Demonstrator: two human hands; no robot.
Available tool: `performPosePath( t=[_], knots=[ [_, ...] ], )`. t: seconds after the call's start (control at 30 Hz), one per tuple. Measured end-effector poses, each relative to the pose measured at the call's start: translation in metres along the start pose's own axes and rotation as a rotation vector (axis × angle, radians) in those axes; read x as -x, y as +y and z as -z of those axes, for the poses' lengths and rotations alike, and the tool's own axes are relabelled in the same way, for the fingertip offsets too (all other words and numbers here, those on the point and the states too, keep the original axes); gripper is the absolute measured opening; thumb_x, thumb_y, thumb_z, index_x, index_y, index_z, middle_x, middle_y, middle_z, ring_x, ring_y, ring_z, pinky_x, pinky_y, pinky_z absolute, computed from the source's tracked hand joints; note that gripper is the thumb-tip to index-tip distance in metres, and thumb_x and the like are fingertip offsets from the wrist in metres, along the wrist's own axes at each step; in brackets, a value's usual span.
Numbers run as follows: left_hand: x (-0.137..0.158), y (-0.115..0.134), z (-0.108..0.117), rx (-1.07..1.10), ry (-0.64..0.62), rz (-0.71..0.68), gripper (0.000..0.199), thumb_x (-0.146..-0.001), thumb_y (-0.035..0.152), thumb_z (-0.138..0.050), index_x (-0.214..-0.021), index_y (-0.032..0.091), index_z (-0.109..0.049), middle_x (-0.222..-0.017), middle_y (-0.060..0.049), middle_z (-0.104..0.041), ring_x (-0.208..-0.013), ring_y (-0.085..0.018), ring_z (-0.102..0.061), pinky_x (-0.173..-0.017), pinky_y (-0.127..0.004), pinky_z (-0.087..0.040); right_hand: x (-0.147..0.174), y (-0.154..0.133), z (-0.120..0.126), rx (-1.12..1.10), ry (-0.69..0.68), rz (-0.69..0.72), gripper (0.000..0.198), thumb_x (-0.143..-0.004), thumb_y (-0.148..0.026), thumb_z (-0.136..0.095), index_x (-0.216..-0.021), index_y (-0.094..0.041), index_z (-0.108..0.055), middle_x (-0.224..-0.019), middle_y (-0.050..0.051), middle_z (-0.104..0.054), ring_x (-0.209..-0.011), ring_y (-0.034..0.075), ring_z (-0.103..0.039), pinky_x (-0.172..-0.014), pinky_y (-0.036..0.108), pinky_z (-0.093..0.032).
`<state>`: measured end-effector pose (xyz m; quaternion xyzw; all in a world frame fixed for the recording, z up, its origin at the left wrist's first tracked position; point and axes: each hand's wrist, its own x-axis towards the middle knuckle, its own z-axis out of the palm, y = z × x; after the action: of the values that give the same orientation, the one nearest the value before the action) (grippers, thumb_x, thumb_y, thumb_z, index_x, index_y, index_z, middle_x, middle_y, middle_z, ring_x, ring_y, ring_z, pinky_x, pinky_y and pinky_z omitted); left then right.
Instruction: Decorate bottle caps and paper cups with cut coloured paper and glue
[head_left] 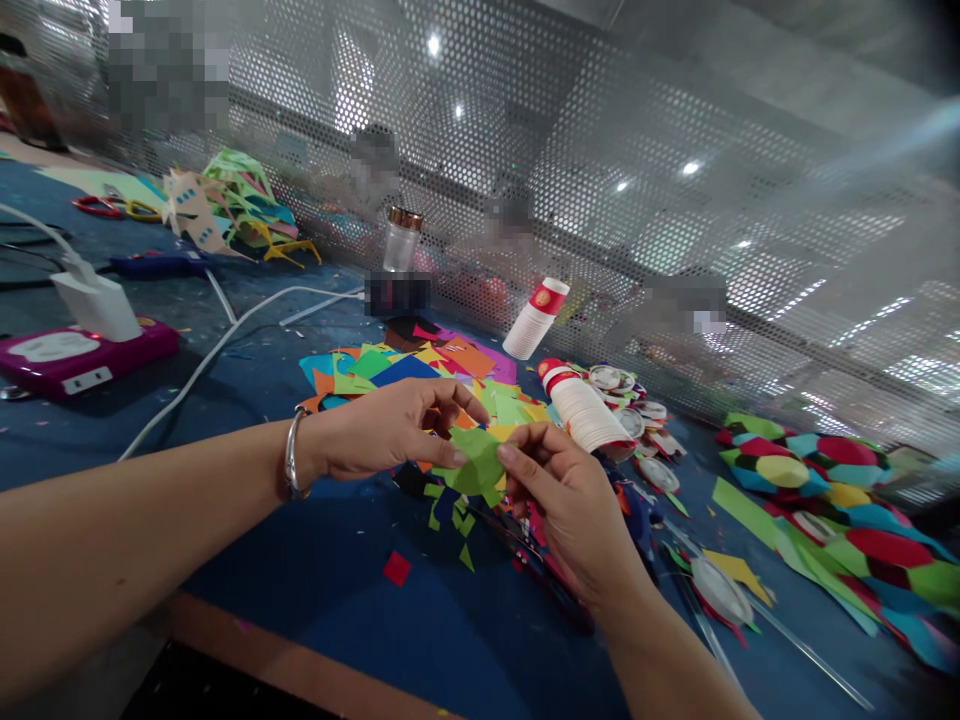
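Between my two hands is a light green paper cutout with a jagged outline, held up over the table. My left hand, with a silver bangle at the wrist, pinches its left edge between thumb and fingers. On the other edge, the thumb and forefinger of my right hand grip the paper. Behind my hands spreads a heap of coloured paper scraps. Small green offcuts and a red paper square lie below the cutout on the blue table.
Stacked paper cups lie to the right, with another cup stack behind. Colourful paper pieces cover the far right. A purple power strip with a white cable sits left. Scissors lie farther back, before a perforated metal screen.
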<state>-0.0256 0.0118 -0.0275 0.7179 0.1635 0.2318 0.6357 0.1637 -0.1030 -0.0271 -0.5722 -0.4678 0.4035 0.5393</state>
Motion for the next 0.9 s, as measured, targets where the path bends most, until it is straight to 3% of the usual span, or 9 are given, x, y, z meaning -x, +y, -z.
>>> performPosePath(
  t=[0.43,0.9],
  knots=[
    [0.0007,-0.0005,-0.0001,0.038,-0.010,0.003,0.044,-0.075,0.021,-0.076,-0.115,0.019,-0.059,-0.085,0.003,-0.050,-0.075,-0.012,-0.044,-0.065,-0.026,-0.035,-0.0010,0.0019,0.0011,0.012,-0.029,-0.028,0.028,-0.084,-0.041,-0.079,-0.095,-0.021,-0.063,-0.074,-0.004,-0.057,-0.058,0.009,-0.053,-0.047,0.019,-0.042],
    [-0.0018,-0.0016,0.0021,0.222,-0.008,0.040,0.052,-0.070,0.016,-0.082,-0.116,0.021,-0.058,-0.098,0.000,-0.057,-0.091,-0.014,-0.054,-0.081,-0.029,-0.044,-0.0006,-0.0015,0.0018,0.057,-0.044,0.007,0.028,-0.083,-0.041,-0.079,-0.087,-0.019,-0.063,-0.069,-0.004,-0.057,-0.057,0.009,-0.050,-0.048,0.020,-0.042]
  ],
)
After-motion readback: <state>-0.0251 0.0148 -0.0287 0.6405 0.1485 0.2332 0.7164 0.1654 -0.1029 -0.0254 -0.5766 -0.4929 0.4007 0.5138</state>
